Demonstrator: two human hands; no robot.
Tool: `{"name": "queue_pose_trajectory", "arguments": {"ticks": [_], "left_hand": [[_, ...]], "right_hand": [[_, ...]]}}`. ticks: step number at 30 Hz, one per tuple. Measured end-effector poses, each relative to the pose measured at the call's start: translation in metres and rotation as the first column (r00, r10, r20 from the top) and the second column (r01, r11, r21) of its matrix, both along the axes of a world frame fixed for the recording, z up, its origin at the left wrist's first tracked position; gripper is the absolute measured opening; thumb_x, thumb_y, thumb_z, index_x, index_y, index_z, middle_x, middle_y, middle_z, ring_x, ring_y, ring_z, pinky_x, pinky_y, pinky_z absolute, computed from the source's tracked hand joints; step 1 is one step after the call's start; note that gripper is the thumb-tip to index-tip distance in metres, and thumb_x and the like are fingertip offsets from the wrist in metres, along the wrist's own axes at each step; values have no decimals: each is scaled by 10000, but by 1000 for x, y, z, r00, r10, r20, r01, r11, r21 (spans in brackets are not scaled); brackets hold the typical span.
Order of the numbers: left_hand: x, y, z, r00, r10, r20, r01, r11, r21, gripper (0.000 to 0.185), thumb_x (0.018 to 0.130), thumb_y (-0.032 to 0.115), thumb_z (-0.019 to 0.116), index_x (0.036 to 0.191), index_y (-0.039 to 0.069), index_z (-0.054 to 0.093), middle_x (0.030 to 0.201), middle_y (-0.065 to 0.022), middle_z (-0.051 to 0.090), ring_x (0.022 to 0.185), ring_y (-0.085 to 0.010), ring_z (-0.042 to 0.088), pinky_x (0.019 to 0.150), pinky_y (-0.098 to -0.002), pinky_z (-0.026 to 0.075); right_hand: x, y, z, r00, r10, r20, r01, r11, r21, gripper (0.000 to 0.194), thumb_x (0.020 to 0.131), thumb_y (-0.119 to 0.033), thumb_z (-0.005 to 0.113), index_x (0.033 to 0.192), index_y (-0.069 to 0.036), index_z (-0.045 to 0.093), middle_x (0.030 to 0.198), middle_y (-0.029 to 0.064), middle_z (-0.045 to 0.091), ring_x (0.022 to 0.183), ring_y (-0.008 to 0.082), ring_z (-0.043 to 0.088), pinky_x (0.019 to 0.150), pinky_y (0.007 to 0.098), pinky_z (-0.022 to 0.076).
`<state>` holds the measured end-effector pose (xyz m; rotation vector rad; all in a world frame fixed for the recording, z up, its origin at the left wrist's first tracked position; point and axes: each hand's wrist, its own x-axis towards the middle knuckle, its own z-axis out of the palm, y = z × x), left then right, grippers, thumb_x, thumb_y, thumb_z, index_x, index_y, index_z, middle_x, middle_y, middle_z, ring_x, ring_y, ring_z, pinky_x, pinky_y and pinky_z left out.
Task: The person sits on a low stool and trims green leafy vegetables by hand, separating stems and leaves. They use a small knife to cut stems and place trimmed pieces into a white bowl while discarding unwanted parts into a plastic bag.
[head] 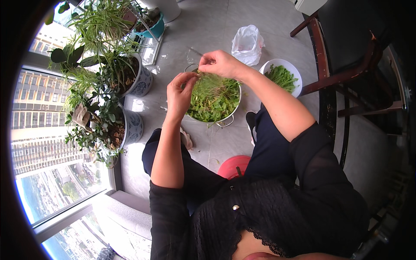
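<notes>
Both hands are raised over a round metal pot [240, 100] with ring handles, heaped with leafy greens [211, 105]. My left hand [180, 94] pinches one end of a small sprig of greens [200, 74] between thumb and fingertips. Close beside it, my right hand [221, 65] grips a thin knife [195, 51], its blade pointing up and left, and its fingertips touch the same sprig. Right of the pot, a white bowl [299, 86] holds loose green leaves [280, 77].
An open white plastic bag [247, 45] stands on the grey tile floor beyond the bowl. Potted plants [130, 130] line the window at left. A dark wooden chair [344, 81] is at right. Something round and red [229, 165] lies between the legs.
</notes>
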<state>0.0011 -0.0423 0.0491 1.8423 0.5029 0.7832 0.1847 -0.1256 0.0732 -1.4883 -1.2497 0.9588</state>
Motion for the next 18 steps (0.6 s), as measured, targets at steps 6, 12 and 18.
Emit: {"name": "queue_pose_trajectory", "arguments": {"ticks": [6, 12, 18], "left_hand": [[-4, 3, 0, 1000, -10, 24, 12, 996, -93, 114, 909, 54, 609, 956, -33, 666, 869, -53, 671, 803, -111, 595, 759, -241, 462], [-12, 9, 2, 990, -11, 138, 65, 916, -397, 150, 948, 111, 588, 990, -18, 652, 908, -45, 683, 862, -107, 603, 838, -246, 458], [-18, 19, 3, 974, 12, 228, 116, 834, -539, 156, 950, 152, 591, 969, 11, 655, 916, -47, 675, 862, -127, 608, 878, -276, 456]], "right_hand": [[7, 4, -7, 991, -130, -16, 130, 991, 31, 156, 867, -183, 673, 880, -28, 654, 778, -28, 608, 740, 52, 537, 686, 232, 446], [20, 5, -11, 969, -243, -43, 245, 967, 64, 163, 857, -184, 684, 874, -25, 658, 781, -24, 604, 730, 56, 531, 669, 232, 439], [33, 6, -15, 928, -372, 33, 369, 927, 71, 183, 848, -202, 681, 885, -24, 663, 796, -22, 602, 707, 62, 506, 650, 218, 416]]}}
